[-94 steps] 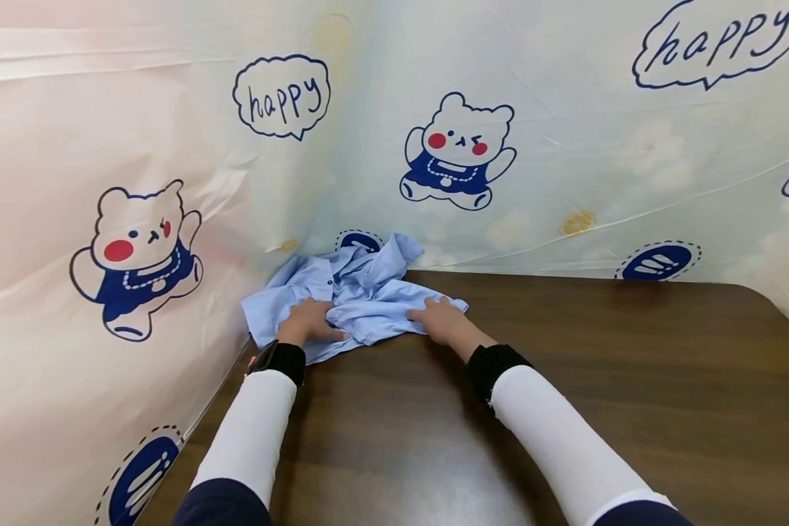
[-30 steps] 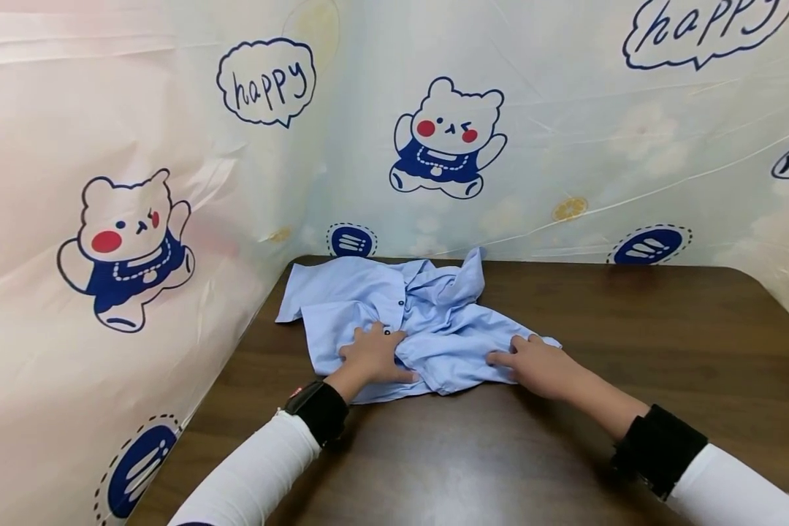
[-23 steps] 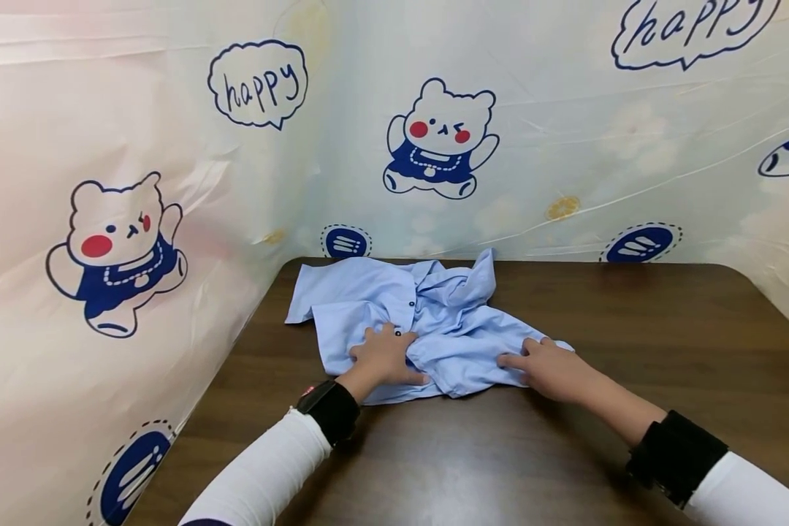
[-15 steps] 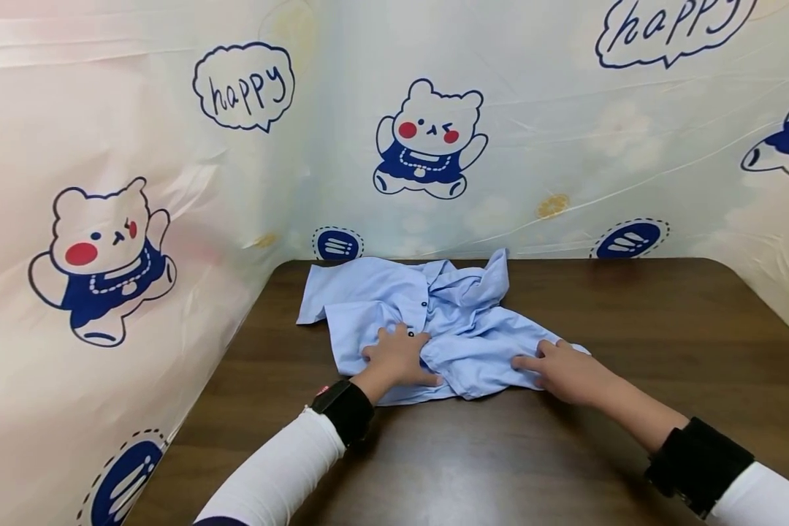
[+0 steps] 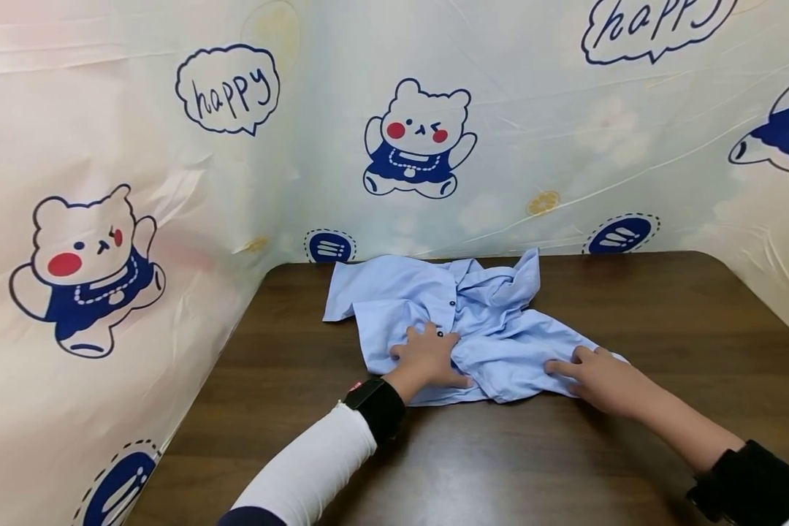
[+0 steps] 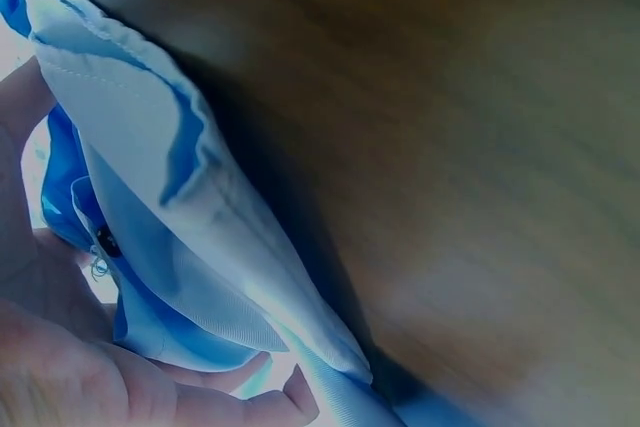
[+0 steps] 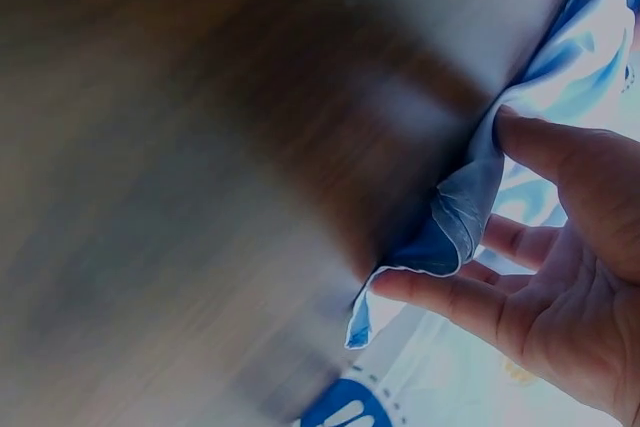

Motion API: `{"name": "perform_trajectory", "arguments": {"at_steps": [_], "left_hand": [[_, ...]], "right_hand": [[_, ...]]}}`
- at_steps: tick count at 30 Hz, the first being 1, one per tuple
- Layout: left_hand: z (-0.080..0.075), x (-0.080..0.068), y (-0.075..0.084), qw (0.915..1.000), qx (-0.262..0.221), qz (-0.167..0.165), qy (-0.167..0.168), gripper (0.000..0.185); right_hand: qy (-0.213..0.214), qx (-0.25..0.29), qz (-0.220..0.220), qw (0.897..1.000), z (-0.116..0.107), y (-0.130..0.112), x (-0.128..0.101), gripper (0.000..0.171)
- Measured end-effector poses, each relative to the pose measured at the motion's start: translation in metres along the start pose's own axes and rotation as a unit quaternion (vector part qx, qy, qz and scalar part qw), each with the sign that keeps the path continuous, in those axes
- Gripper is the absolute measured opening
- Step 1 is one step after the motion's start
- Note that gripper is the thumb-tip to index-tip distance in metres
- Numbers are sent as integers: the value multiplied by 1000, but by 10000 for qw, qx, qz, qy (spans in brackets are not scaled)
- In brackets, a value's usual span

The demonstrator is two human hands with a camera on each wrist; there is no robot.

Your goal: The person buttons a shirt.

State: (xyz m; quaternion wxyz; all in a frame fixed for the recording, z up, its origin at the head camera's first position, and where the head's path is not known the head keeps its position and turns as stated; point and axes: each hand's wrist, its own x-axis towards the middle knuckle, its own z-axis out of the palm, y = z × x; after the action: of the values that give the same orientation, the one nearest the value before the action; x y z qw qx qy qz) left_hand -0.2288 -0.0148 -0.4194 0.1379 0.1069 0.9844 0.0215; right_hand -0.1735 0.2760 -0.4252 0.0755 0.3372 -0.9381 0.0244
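Observation:
A crumpled light blue shirt (image 5: 486,321) with dark buttons lies on the dark wooden table (image 5: 664,329), near its far left part. My left hand (image 5: 427,354) rests on the shirt's front by the button placket, with a fold of cloth (image 6: 170,207) bunched between thumb and fingers (image 6: 230,407). My right hand (image 5: 588,372) sits at the shirt's right hem. In the right wrist view its thumb (image 7: 545,147) and fingers pinch the cloth's edge (image 7: 465,212) just above the tabletop.
A plastic sheet printed with cartoon bears (image 5: 417,139) and "happy" bubbles walls the table at the back and on the left (image 5: 85,256). Bare wood (image 5: 500,460) runs from the shirt to the near edge and off to the right.
Both hands have dragged the shirt out of the far left corner, nearer to me and to the right. Over the last second it kept sliding right, spreading a little flatter.

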Motion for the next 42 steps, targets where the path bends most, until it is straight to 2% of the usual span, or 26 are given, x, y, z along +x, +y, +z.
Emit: {"name": "perform_trajectory", "arguments": {"at_steps": [10, 15, 18, 22, 25, 27, 30, 32, 36, 39, 42], "left_hand": [[-1, 10, 24, 9999, 79, 115, -94, 91], [-4, 15, 29, 9997, 93, 145, -153, 94], [-12, 15, 24, 9993, -46, 268, -261, 95], [-36, 16, -1, 9922, -771, 938, -269, 92], [-59, 24, -29, 9821, -1312, 1350, 103, 80], [-73, 32, -51, 9790, -1437, 1345, 524, 68], [-84, 47, -85, 9800, -1354, 1069, 997, 51], [-84, 56, -108, 9815, -1274, 884, 1126, 43], [-67, 69, -143, 9858, -1119, 775, 986, 37], [-50, 73, -154, 9892, -982, 858, 675, 39], [-39, 72, -160, 9904, -947, 898, 448, 45]], "right_hand": [[43, 8, 229, 9997, 1, 9, -21, 37], [-9, 8, 357, 9994, -3, 12, -25, 37], [-58, 122, 252, 9996, -7, 13, -23, 36], [-478, 716, 184, 9961, -20, 16, -17, 30], [-630, 1028, 356, 9921, -36, 20, -10, 27], [-438, 1013, 423, 9930, -48, 24, -2, 26], [-21, 931, 458, 9946, -59, 35, 13, 25], [95, 931, 513, 9943, -60, 42, 26, 25], [-50, 942, 503, 9943, -44, 53, 56, 33], [-216, 898, 510, 9944, -25, 59, 77, 35], [-542, 894, 795, 9913, -10, 63, 97, 31]]}}
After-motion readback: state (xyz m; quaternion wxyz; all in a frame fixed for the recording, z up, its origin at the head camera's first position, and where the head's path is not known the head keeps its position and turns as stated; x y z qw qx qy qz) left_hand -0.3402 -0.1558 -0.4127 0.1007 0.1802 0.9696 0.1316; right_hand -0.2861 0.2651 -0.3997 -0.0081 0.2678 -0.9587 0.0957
